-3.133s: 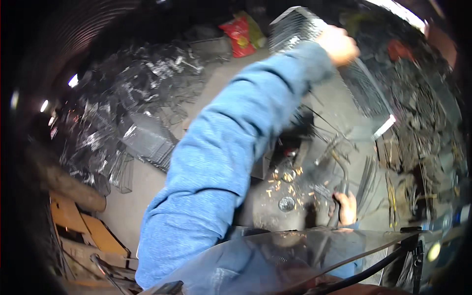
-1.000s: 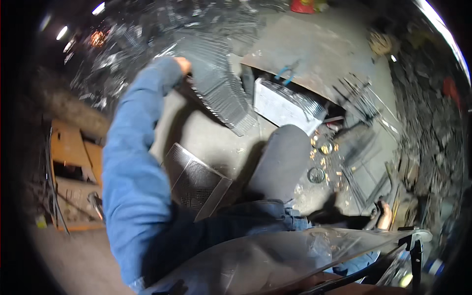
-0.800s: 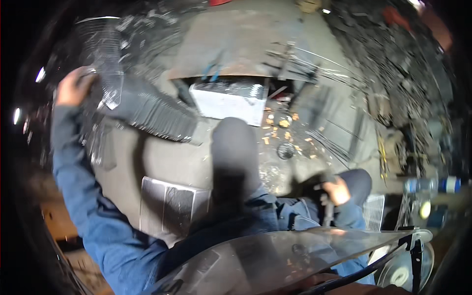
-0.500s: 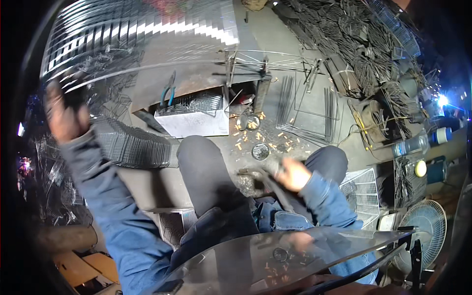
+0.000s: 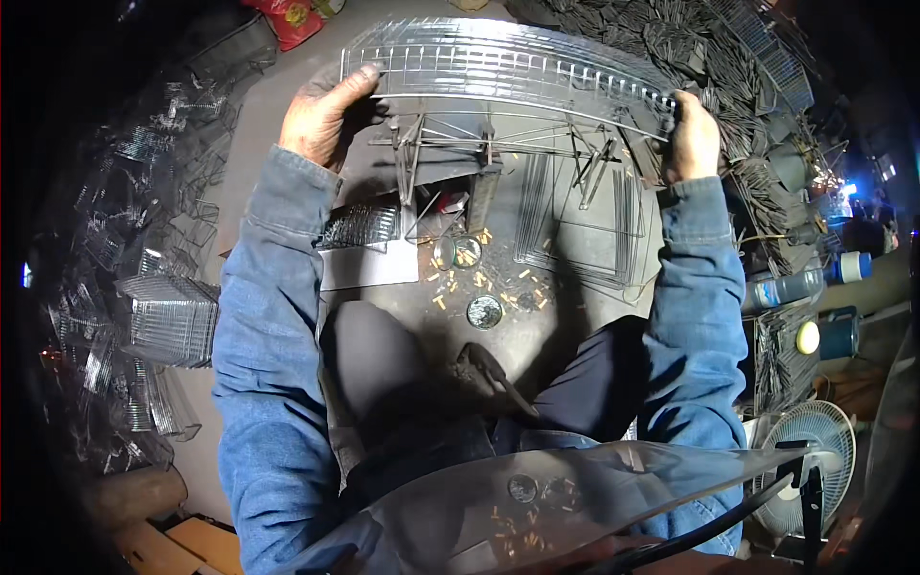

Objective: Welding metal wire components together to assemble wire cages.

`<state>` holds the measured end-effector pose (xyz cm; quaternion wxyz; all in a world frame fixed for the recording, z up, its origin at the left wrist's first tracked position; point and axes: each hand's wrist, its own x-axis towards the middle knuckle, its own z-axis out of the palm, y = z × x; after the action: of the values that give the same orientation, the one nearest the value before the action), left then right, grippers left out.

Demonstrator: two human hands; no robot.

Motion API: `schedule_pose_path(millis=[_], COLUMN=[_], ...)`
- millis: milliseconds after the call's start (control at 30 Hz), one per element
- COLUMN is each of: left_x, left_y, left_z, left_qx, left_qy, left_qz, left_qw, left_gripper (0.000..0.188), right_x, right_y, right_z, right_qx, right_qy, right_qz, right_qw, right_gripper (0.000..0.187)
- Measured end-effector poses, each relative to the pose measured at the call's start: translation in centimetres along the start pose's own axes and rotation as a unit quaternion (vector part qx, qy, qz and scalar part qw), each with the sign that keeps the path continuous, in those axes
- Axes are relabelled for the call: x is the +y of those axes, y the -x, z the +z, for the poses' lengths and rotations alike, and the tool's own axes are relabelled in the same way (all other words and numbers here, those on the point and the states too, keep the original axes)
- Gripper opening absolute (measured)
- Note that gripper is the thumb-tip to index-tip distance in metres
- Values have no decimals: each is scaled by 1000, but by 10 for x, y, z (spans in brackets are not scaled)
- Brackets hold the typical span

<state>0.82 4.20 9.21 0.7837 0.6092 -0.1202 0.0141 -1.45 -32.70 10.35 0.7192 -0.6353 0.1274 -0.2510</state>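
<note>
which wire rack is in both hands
The wire rack at the top of the view: left hand and right hand hold its ends, while the stacked racks at left are in neither.

Metal workshop, welding glare (image 5: pixel 847 190), stacked wire frames (image 5: pixel 172 324)

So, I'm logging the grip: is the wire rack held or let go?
Held: the left hand grips one end of the wire rack, the right hand the other. Contact with the metal frame nearby: cannot tell.
</note>
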Motion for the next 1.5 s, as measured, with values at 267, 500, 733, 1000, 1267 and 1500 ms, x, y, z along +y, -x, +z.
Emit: schedule_pose_path(millis=[267,500,733,1000,1267,1500], left_x=[-54,-71,-75,-72,-83,-259], left_y=[-61,-7,16,83,382,734], left_z=[-29,-31,7,21,-231,-305], left_qx=[46,19,29,-84,126,357], left_qy=[-224,-186,-222,-255,-162,-379], left_qz=[-37,-27,-17,-69,-320,-518], left_qw=[973,982,974,961,925,678], left_gripper=[47,39,33,49,26,65], right_x=[89,112,96,131,156,209], right_y=[-70,-42,-35,134,71,50], right_z=[20,4,-31,38,-13,-29], right_qx=[3,-32,64,-324,-266,-279], right_qy=[133,146,276,335,351,294], right_qz=[-156,-116,-149,-63,-37,-93], right_qw=[979,982,947,883,897,910], right_gripper=[34,59,50,51,43,34])
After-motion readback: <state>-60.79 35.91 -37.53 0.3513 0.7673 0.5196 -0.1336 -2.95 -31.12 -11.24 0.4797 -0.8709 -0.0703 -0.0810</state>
